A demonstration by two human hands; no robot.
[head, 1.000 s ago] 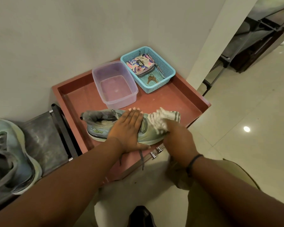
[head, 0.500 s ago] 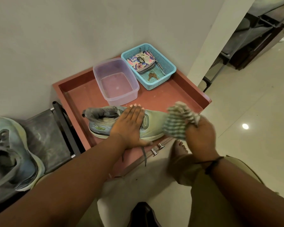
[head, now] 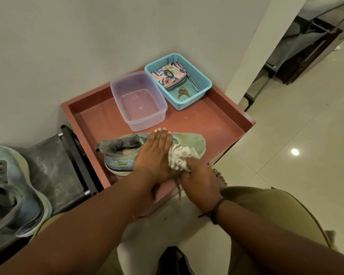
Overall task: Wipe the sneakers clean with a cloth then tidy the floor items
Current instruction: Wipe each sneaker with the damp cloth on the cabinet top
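Our left hand, fingers flat, should pin the sneaker firmly while our right hand, clutching the cloth, scrubs toward three o'clock.

The sneaker is pale green and grey, the cloth white with grey checks. At 12 o'clock, a turquoise basket holds a floral pouch.

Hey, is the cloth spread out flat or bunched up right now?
Bunched up. The cloth is a crumpled wad gripped by the right hand against the sneaker.
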